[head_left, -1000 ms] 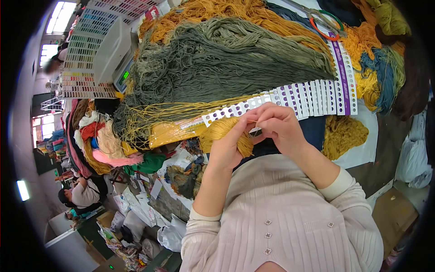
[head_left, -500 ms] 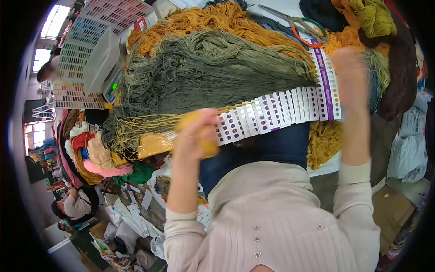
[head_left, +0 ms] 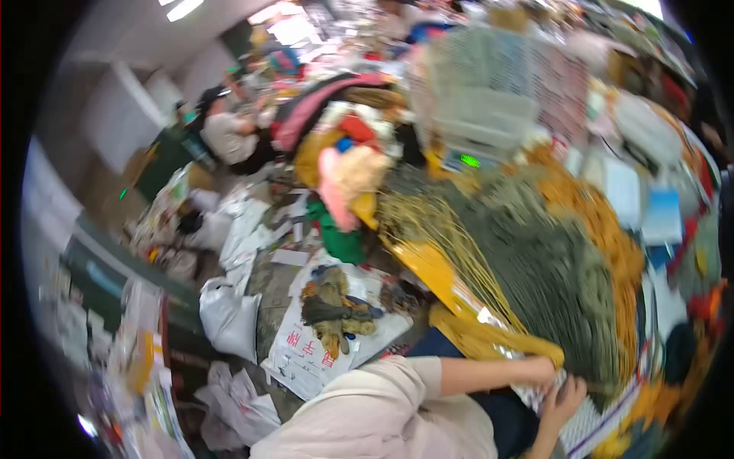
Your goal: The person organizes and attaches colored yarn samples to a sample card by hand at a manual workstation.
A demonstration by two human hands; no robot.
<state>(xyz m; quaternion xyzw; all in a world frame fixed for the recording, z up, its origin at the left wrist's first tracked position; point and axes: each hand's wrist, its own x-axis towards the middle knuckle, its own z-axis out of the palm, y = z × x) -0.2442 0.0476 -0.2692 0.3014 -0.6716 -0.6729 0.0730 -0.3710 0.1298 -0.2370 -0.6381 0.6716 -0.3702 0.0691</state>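
My left hand is closed on a hank of yellow yarn, which loops over it and stretches left across my lap. Just below and to the right, my right hand is close to it with its fingers curled; what they hold is too small and blurred to name. Dark grey-green yarn spreads on the table beyond both hands, with thin yellow strands along its left side. White shade cards lie under and beside my right hand.
Orange yarn borders the green pile, near scissors. A scale stands behind it. Coloured yarn bundles lie at its left. White sacks are on the floor. Another person sits farther back.
The view has swung left and turned. My right hand has come from the far right to beside my left hand, which still holds the yellow yarn.
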